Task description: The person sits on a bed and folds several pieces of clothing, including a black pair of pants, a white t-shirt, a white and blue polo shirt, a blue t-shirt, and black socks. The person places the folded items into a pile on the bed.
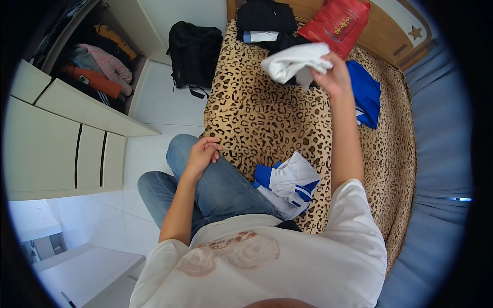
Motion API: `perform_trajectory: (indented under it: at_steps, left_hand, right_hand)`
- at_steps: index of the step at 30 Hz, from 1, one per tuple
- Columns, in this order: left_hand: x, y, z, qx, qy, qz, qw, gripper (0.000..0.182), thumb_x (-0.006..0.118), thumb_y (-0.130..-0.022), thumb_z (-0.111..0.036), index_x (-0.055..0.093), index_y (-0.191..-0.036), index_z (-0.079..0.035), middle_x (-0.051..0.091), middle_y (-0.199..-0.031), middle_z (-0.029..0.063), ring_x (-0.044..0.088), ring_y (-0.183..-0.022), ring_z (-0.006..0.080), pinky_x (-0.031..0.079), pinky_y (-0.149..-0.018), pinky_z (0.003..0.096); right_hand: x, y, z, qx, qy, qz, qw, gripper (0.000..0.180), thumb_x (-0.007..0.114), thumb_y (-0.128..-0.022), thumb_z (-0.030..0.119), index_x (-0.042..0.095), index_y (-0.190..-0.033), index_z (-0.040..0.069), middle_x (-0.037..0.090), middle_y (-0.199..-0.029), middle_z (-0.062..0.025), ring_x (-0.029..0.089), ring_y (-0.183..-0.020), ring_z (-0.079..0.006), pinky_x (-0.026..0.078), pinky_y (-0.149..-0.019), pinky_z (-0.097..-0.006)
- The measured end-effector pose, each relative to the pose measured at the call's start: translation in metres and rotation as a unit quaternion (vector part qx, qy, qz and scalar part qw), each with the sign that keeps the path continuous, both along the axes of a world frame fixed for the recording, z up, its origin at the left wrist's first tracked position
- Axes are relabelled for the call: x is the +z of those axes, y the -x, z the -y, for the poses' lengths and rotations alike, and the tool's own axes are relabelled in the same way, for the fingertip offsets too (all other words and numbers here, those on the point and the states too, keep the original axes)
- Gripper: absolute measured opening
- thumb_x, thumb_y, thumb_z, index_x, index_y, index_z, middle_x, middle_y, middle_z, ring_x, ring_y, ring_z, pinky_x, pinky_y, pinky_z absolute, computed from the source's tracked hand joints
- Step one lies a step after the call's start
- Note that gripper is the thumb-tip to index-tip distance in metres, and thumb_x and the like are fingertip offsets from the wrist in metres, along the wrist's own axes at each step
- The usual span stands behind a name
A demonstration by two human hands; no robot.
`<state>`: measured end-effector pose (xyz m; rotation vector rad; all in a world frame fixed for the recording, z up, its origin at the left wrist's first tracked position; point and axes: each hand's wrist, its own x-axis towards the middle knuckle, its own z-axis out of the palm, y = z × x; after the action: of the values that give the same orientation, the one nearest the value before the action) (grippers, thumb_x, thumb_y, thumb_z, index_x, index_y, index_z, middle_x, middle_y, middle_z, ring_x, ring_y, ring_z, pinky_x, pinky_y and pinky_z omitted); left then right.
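Observation:
My right hand (334,77) grips a bunched white cloth garment (290,61) by its right end, above the far part of a leopard-print bed cover (254,104). On my jeans-clad thigh rests my left hand (204,153), fingers loosely curled, with nothing visible in it. A white and blue garment (292,181) lies crumpled on the bed beside my thigh. To the right of my right hand there is a blue garment (364,94) with some white showing. Dark folded clothes (265,17) are stacked at the far end, a white and light-blue piece (262,36) beneath them.
A red bag (341,25) bearing writing leans by the wooden headboard (379,36). On the floor left of the bed stands a black backpack (194,54). An open wardrobe compartment (138,77) holds heaped clothes (102,65). Blue curtains (439,154) hang along the right side.

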<state>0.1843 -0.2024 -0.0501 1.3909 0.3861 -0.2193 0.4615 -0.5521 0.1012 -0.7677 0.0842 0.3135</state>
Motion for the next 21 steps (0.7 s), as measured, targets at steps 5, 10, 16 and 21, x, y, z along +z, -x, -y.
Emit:
perform_trajectory:
  at_steps: [5,10,16,21]
  left_hand:
    - [-0.004,0.003,-0.002,0.010,0.018,0.013,1.000,0.021,0.051,-0.103,-0.006,0.060,-0.121,0.000,0.069,-0.099,0.0077,0.059,-0.070,0.0097,0.050,-0.063,0.0241]
    - [-0.005,0.003,-0.005,0.012,0.050,0.024,0.998,0.021,0.051,-0.104,-0.008,0.059,-0.122,0.000,0.069,-0.099,0.0079,0.060,-0.072,0.0101,0.051,-0.065,0.0246]
    - [-0.008,0.004,-0.005,0.005,0.047,0.030,0.998,0.021,0.050,-0.104,-0.008,0.059,-0.122,0.000,0.069,-0.099,0.0081,0.061,-0.073,0.0103,0.052,-0.065,0.0246]
    - [-0.011,0.001,-0.006,0.002,0.032,0.030,0.999,0.021,0.049,-0.104,-0.007,0.059,-0.121,0.000,0.069,-0.098,0.0083,0.060,-0.072,0.0104,0.052,-0.064,0.0245]
  right_hand:
    - [0.008,-0.058,0.040,-0.072,0.093,0.033,0.993,0.043,0.062,-0.086,0.008,0.053,-0.127,-0.004,0.064,-0.118,-0.0158,0.065,-0.109,-0.0308,0.058,-0.094,-0.0465]
    - [-0.101,-0.046,0.092,-0.059,0.353,-0.140,0.923,0.014,0.060,-0.091,0.015,0.059,-0.102,0.007,0.063,-0.089,-0.0074,0.067,-0.085,-0.0234,0.056,-0.070,-0.0384]
    - [-0.223,0.099,0.132,0.026,0.495,-0.186,0.848,0.023,0.054,-0.101,0.024,0.059,-0.092,0.003,0.067,-0.083,-0.0099,0.058,-0.061,-0.0170,0.045,-0.054,-0.0340]
    - [-0.223,0.230,0.143,0.053,0.515,-0.210,0.829,0.030,0.068,-0.096,0.031,0.069,-0.109,0.004,0.065,-0.081,-0.0028,0.055,-0.066,-0.0128,0.045,-0.061,-0.0275]
